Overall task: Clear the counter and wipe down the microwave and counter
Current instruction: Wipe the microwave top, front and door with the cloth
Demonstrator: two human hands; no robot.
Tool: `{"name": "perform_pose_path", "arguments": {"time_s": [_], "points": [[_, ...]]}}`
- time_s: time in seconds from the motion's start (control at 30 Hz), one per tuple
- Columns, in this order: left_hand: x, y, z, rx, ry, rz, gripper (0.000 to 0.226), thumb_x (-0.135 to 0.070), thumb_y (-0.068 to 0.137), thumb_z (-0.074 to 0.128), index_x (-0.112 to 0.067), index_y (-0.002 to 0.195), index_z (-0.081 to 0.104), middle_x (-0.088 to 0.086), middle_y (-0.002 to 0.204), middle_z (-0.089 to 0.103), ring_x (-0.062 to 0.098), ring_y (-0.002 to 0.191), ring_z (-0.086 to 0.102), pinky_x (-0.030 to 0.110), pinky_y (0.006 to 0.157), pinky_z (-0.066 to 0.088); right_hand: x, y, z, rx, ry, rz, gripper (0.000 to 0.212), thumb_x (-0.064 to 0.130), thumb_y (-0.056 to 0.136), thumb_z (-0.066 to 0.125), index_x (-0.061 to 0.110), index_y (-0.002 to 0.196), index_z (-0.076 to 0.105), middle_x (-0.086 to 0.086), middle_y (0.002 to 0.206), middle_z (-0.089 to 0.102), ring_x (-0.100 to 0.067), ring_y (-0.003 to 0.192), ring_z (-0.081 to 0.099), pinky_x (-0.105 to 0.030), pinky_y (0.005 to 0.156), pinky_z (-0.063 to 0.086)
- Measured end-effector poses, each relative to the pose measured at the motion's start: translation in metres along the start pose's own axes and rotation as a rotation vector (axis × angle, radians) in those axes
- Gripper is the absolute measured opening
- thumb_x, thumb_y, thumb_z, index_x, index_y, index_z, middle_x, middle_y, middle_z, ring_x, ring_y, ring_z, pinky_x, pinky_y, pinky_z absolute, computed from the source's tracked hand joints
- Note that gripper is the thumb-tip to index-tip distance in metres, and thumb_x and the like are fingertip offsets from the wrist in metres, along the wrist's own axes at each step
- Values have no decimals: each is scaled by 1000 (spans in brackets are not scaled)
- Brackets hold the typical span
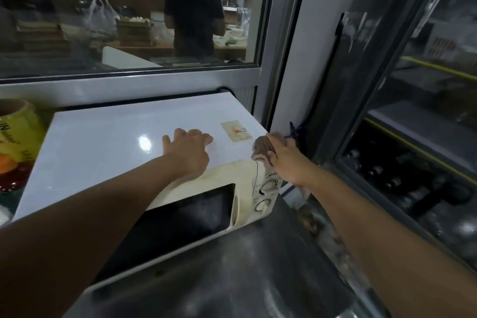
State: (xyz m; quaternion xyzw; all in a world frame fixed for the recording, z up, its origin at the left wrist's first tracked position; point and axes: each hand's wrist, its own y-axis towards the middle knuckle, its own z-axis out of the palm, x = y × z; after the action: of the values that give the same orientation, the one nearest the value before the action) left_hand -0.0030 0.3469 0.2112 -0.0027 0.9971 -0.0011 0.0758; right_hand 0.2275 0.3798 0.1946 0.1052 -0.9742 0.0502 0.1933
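While a yellow bag (18, 134) sits at the far left beside the microwave (108, 144), the left hand (189, 150) rests on the white top with its fingers loosely bent, gripping nothing. Further right, past a worn sticker (236, 131), the right hand (284, 160) presses a brownish cloth (263, 146) against the top right edge, above the dials (268, 186); the steel counter (232, 266) lies below

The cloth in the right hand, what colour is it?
Brownish-grey cloth, seen in the head view.
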Motion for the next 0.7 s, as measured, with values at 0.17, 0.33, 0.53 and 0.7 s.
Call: {"name": "perform_pose_path", "arguments": {"time_s": [0.17, 0.33, 0.53, 0.7], "points": [[20, -38, -7, 46, -28, -35, 55, -19, 86, 40, -38, 137, 36, -8, 148, 31, 27, 133, 24, 48, 105, 19, 19, -22, 18, -210, -131, -2, 52, 35, 99, 28, 23, 149, 17, -14, 148, 16, -37, 136, 18, -47, 113, 19], [42, -66, -5, 32, 0, -61, 52, -20, 89, 42, -38, 137, 36, -8, 150, 30, 28, 133, 25, 51, 103, 21, 81, -43, 60, -373, -223, -234, 48, 34, 95, 35, 21, 142, 35, -11, 145, 30, -30, 135, 23, -46, 115, 7], [39, -73, -1, -5, -15, -61, 47, -21, 89, 39, -35, 134, 39, -9, 146, 34, 27, 131, 27, 52, 101, 22, 60, -50, 53, -409, -179, -407, 46, 26, 94, 45, 16, 139, 42, -15, 144, 37, -31, 137, 26, -42, 117, 9], [43, -79, 2, -54, -74, -24, 38, -23, 92, 36, -33, 128, 43, -11, 138, 39, 25, 129, 27, 51, 101, 20, 29, -35, 45, -490, -137, -164, 44, 29, 96, 38, 20, 139, 41, -7, 147, 31, -24, 139, 19, -44, 117, 5]]}}
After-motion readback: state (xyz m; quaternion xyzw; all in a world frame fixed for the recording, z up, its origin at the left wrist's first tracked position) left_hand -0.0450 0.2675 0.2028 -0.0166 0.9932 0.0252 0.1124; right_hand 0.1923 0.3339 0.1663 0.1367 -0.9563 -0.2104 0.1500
